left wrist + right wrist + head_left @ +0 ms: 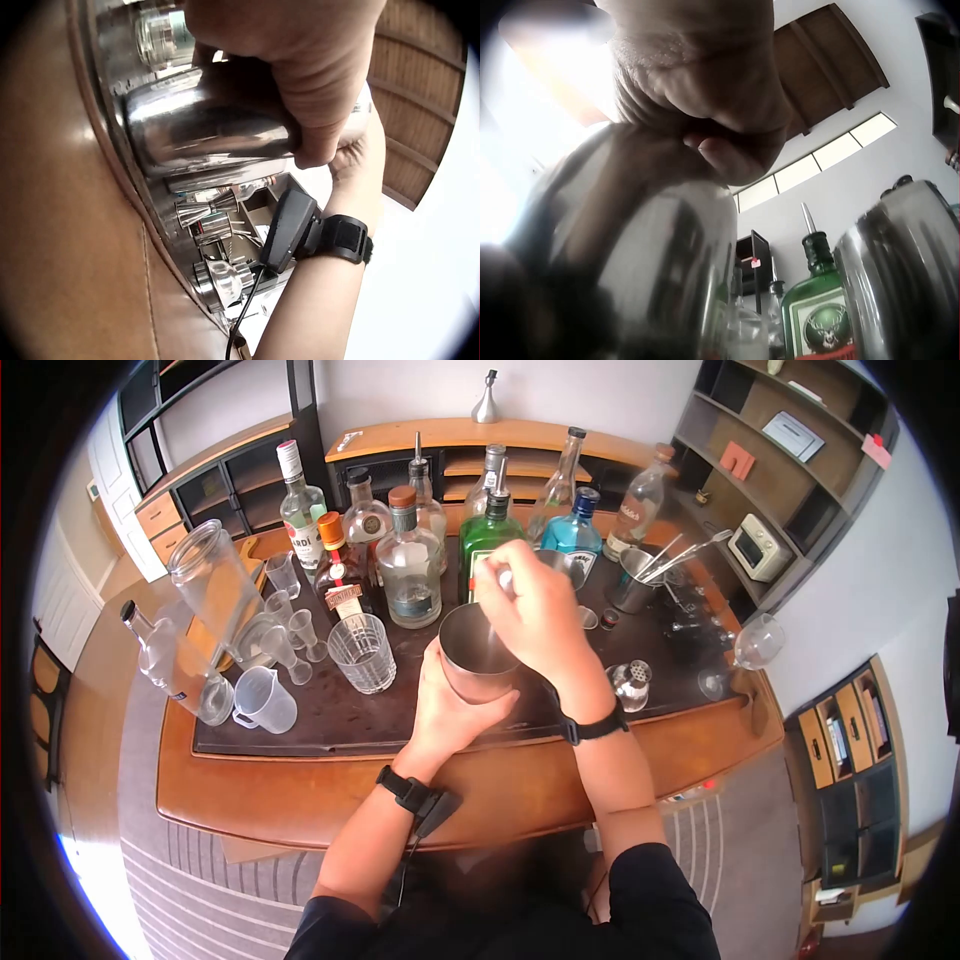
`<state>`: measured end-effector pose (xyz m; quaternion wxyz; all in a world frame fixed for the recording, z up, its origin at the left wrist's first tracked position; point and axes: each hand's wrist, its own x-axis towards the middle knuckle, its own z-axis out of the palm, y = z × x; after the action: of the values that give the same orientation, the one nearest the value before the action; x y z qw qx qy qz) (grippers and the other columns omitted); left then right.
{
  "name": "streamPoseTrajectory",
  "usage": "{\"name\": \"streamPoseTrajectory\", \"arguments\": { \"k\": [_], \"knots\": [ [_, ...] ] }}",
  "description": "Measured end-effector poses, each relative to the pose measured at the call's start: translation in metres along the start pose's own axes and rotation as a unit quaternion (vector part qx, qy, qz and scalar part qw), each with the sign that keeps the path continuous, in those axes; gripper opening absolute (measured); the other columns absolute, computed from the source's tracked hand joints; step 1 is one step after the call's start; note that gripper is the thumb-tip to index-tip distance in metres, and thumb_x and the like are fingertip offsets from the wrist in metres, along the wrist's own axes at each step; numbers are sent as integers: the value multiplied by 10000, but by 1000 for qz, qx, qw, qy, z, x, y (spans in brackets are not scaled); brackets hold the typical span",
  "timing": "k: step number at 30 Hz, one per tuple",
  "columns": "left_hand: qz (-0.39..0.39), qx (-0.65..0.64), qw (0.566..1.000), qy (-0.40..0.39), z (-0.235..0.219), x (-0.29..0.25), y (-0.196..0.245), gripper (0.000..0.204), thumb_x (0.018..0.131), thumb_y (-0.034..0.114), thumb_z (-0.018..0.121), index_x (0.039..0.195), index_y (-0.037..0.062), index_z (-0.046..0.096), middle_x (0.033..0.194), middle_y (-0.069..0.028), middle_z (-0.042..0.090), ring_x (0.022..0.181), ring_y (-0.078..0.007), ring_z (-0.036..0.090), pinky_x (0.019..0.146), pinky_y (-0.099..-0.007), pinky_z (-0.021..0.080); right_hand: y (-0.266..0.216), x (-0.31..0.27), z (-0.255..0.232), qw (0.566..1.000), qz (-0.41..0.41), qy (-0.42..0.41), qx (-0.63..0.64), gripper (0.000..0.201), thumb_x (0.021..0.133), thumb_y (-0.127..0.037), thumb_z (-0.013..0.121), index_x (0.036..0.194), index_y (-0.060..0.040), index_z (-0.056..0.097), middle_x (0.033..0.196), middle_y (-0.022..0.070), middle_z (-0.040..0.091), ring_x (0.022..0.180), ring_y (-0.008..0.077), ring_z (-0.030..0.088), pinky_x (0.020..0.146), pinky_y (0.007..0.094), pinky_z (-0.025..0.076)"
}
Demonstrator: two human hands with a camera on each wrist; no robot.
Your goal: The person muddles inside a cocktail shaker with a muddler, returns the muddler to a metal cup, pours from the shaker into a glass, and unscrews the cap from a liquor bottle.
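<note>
A steel shaker tin [478, 653] is gripped by the left hand [447, 705], fingers curled round its wall, near the front edge of the dark mat on the bench [300, 790]. Just above the tin's mouth, the right hand [535, 615] is held with fingers bunched, pinching a thin bar spoon [497, 622] that dips into the tin. A cut-glass tumbler [362, 652] stands to the left. Behind, bottles are ranged, a green bottle [487, 535] among them.
</note>
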<state>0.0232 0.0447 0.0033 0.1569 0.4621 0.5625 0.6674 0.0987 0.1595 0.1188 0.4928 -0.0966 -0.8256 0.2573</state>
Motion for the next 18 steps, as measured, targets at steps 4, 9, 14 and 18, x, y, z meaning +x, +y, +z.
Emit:
{"name": "streamPoseTrajectory", "arguments": {
  "k": [4,9,14,18],
  "knots": [
    [13,1,1000,4,0,2,2,980,622,225,941,1399,-18,394,1311,-172,552,1211,-263,567,1044,-409,471,4,6,-12,1000,21,10,8,191,973,-200,688,947,-44,581,707,130,666,602,277,678,534,373,491],
    [17,22,1000,4,-1,-1,4,967,625,215,935,1394,-22,399,1308,-170,549,1212,-262,564,1045,-409,467,-14,38,-82,993,-26,108,43,162,1028,-226,644,969,-79,613,700,9,644,547,64,560,493,237,443],
    [24,6,1000,7,-1,-1,0,992,627,213,934,1413,-27,379,1305,-170,546,1219,-269,559,1051,-413,462,-31,76,-184,965,47,253,57,238,1027,-291,643,977,-59,621,705,51,678,502,44,519,439,219,390],
    [15,19,1000,8,-1,-1,-2,1001,629,196,933,1420,-33,364,1317,-169,536,1227,-261,553,1052,-407,462,27,100,-237,944,47,328,-4,266,1014,-306,639,970,-45,621,724,83,684,508,76,531,446,245,400]
  ]
}}
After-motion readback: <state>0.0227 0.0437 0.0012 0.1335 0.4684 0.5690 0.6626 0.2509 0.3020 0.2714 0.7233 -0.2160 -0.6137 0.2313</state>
